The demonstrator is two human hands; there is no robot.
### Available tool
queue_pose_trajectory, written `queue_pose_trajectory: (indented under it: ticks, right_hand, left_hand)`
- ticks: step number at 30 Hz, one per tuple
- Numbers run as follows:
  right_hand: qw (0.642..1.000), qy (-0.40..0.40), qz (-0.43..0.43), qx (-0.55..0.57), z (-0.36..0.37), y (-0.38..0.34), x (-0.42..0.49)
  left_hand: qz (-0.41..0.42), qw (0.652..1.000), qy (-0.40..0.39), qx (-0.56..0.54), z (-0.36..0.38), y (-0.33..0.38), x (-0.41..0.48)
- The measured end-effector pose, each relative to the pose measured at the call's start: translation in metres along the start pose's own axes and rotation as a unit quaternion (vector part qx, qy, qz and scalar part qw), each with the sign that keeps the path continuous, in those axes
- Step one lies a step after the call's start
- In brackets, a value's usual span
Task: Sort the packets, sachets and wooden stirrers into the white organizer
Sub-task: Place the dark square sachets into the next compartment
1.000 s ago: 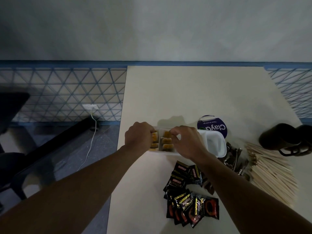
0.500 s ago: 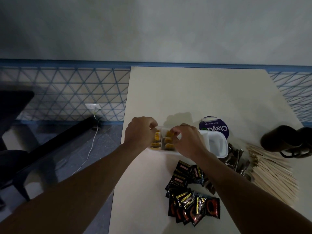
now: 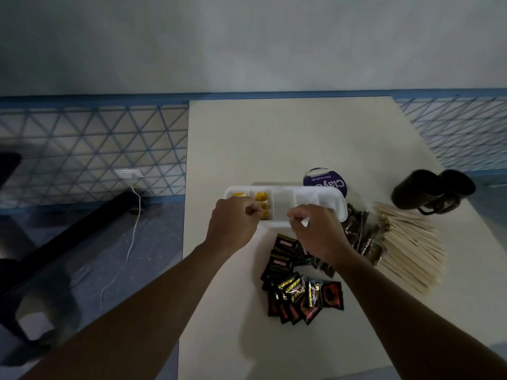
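Long white plastic organizer [image 3: 315, 200] with a row of compartments, flat on the cream tabletop [image 3: 274, 138]; long axis left to right across the view, right end angled slightly nearer the viewer. Small yellow sachets [image 3: 260, 197] in the two leftmost compartments only.

Left hand [image 3: 233, 223] over the organizer's near left corner, fingers curled in, thumb against forefinger; anything pinched there impossible to tell. Right hand [image 3: 315, 231] at the organizer's near edge, about mid-length, fingers likewise curled; a small white patch between thumb and fingers, either a held item or the organizer's rim, not distinguishable.

Heap of black-and-red foil packets [image 3: 301, 292] on the viewer's side of the organizer, overlapping at mixed angles. Dark brown sachets [image 3: 359, 231] just off the organizer's right end, long axes mostly running away from the viewer. Fan of pale wooden stirrers [image 3: 408, 248] further right of the organizer, lengths running left to right and splaying toward the viewer.

Round purple lid with white lettering [image 3: 326, 182] touching the organizer's far right side. Two black mugs [image 3: 428, 192] well right of the organizer, on their sides.
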State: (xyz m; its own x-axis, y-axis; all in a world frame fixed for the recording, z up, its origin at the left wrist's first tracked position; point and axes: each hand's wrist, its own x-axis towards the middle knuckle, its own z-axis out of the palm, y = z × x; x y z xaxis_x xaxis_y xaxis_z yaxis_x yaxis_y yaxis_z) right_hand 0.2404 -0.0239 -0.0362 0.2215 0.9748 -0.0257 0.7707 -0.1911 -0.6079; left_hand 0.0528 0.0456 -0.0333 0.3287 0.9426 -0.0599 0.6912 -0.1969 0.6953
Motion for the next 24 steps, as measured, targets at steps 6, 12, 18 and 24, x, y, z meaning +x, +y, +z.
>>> queue_pose_trajectory:
  ticks: [6, 12, 18, 24]
  right_hand:
    - [0.999, -0.005, 0.033, 0.016, -0.005, 0.023, -0.043]
    - [0.996, -0.067, 0.05, -0.011, -0.009, 0.053, -0.08]
    - [0.991, -0.118, 0.022, -0.063, -0.009, 0.071, -0.106]
    - [0.984, -0.151, -0.019, -0.089, 0.001, 0.081, -0.115]
  left_hand:
    - [0.005, 0.999, -0.042, -0.021, 0.022, 0.009, -0.032]
    - [-0.024, 0.995, -0.092, -0.015, 0.049, 0.02, -0.062]
    - [-0.062, 0.992, -0.103, 0.042, 0.072, 0.031, -0.09]
    - [-0.106, 0.984, -0.088, 0.114, 0.09, 0.043, -0.117]
